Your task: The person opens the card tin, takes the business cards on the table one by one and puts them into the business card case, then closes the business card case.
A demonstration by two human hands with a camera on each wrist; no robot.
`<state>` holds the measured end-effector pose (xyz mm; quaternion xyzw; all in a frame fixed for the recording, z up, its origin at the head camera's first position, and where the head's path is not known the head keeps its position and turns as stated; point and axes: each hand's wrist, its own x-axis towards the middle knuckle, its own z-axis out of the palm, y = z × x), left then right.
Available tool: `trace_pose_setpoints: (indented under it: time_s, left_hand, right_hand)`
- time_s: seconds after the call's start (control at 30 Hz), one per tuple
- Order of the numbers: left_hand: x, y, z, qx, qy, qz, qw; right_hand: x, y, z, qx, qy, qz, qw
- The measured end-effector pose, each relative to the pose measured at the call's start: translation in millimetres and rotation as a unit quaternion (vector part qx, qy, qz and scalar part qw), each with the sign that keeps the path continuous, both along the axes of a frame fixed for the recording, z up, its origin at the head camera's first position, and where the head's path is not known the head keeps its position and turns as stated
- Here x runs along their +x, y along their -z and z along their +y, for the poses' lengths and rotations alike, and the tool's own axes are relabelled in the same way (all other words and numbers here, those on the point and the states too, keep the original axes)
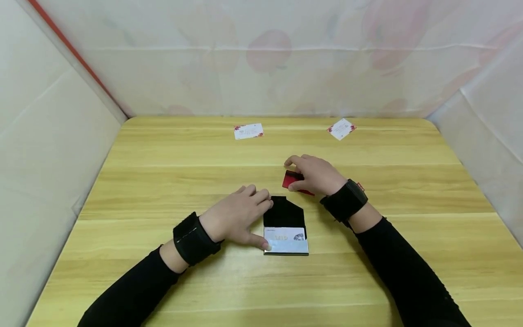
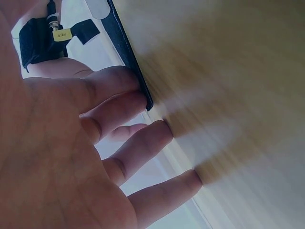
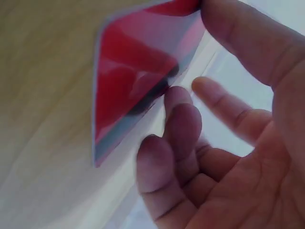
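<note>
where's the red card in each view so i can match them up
Head: slightly right of and below centre, red card partly covered by the right hand.
Left wrist: not in it.
Right wrist: upper part, left of the middle, its top right corner meeting the thumb.
Shared landmark: wood-grain table, in all three.

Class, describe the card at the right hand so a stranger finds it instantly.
On the wood-grain table, find the open black card holder. Just beyond it is the right hand, its thumb at the red card. Its red sets it apart from two white cards farther back.
</note>
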<state>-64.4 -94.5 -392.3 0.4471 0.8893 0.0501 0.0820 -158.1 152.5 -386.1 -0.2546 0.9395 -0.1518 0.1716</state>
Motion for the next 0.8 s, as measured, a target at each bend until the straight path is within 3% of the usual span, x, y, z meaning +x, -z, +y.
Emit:
trace_pose_setpoints:
  time_s: [0.13, 0.37, 0.7, 0.8]
  left_hand:
    - [-0.3, 0.3, -0.3, 0.000, 0.000, -0.004, 1.0000]
    - [-0.8, 1.6, -0.3, -0.002, -0.002, -0.003, 1.0000]
    - [1.5, 1.9, -1.3, -0.002, -0.003, -0.002, 1.0000]
    - [1.6, 1.8, -2.0, -0.005, -0.002, 0.001, 1.0000]
  right_hand:
    - [-1.0, 2.8, -1.3, -0.016, 0.001, -0.018, 0.9997]
    - [0.1, 1.6, -1.2, -0.015, 0.005, 0.008, 0.9998]
    - [-0.8, 4.4, -2.8, -0.045, -0.024, -0.049, 0.9975]
    - [0.0, 2.5, -4.4, -0.048, -0.030, -0.042, 0.9975]
